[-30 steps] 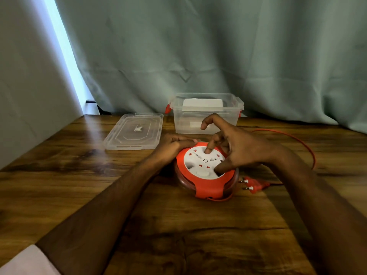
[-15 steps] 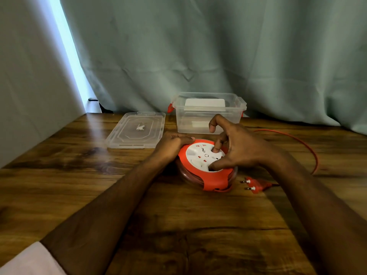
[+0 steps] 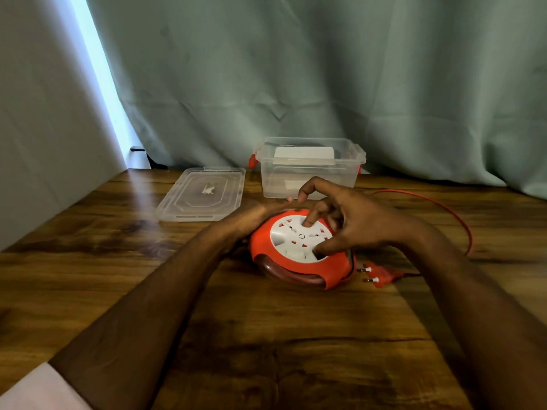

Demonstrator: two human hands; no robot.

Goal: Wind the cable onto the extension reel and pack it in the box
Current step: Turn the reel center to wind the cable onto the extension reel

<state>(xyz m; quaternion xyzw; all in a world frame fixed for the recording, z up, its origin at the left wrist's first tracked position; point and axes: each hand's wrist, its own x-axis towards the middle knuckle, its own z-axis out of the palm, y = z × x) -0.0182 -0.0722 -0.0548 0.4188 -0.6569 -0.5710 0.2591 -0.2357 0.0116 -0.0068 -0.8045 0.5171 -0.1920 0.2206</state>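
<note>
Since half a second ago the right hand (image 3: 352, 223) has shifted its fingertip on the white socket face, from the right part of the disc toward its far edge, and the left hand's (image 3: 251, 216) fingers have stretched out along the reel's far-left rim instead of curling over it.

One extension reel (image 3: 299, 251) lies flat on the wooden surface (image 3: 266, 335), socket face up and tilted slightly toward the viewer; being round, it has no long axis, and its orange strap runs across the near right edge. The right hand is curled over the reel, one finger pressing the far part of the white face, the thumb on its near-right edge, the index finger raised clear. The left hand lies against the reel's left side with fingers nearly straight, steadying it.

Just right of the reel lies one orange plug (image 3: 381, 275), its long axis running left to right, its two pins pointing left at the reel. One orange cable (image 3: 461, 224) loops from the plug out to the right of the reel and curves back behind the right hand.

Beyond the reel stands one clear box (image 3: 307, 184) with orange latches, open, a white object inside. Left of the box, beyond the reel's left side, one clear lid (image 3: 204, 193) lies flat. A curtain (image 3: 325, 84) hangs behind everything.
</note>
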